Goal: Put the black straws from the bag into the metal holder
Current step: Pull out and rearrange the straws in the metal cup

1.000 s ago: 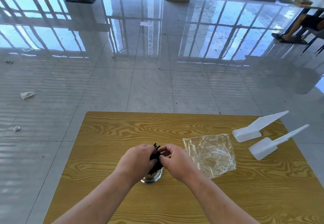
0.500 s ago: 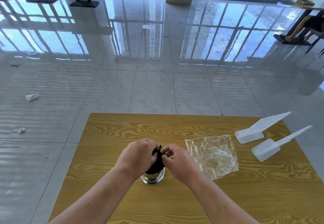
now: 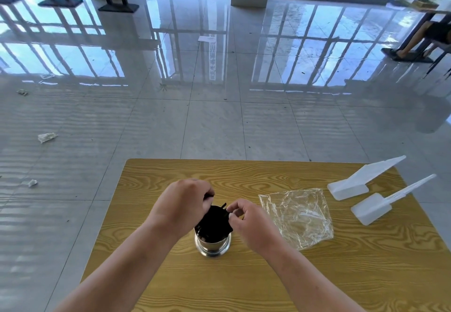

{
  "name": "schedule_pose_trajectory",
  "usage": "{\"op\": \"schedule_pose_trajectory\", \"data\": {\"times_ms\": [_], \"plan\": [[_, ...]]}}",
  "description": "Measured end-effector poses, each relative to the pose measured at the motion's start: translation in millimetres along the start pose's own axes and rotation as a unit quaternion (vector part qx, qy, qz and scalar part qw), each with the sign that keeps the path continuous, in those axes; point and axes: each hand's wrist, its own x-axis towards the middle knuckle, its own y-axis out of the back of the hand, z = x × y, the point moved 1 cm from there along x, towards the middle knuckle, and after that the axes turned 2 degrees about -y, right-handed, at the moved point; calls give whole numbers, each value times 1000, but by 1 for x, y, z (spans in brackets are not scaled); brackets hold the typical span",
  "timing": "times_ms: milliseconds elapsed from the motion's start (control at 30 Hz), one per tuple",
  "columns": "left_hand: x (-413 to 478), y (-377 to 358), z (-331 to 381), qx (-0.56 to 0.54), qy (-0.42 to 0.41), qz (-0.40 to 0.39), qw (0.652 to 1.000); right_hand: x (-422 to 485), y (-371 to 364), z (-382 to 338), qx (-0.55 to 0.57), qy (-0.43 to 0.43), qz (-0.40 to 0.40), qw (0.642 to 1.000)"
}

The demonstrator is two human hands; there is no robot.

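A shiny metal holder (image 3: 212,246) stands upright near the middle of the wooden table (image 3: 244,282). A bunch of black straws (image 3: 214,219) stands in it, tops sticking out. My left hand (image 3: 181,202) is curled around the bunch from the left, fingers closed on the straw tops. My right hand (image 3: 246,221) pinches the straws from the right with thumb and fingertips. The clear plastic bag (image 3: 297,215) lies flat and crumpled on the table to the right of the holder; I see no straws in it.
Two white plastic scoop-like pieces (image 3: 361,180) (image 3: 385,202) lie at the table's far right. Beyond the table is a glossy tiled floor with paper scraps (image 3: 46,137) at left. A seated person's legs (image 3: 415,43) show at far upper right.
The bunch of straws has sunk deeper into the holder. My hands have spread slightly apart around the tops, and more of the holder's rim and black bunch shows between them.
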Motion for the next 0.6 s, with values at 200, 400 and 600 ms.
{"op": "schedule_pose_trajectory", "data": {"times_ms": [200, 400, 600], "plan": [[7, 40, 1, -19, 33, 61, 997, -3, 8, -1, 36, 12, 12, 999], [13, 57, -11, -53, 89, 102, 989, -2, 17, 0, 40, 23, 57, 997], [15, 69, -29, -102, 131, 206, 964, -7, 31, 3, 144, 14, 140, 979]]}}
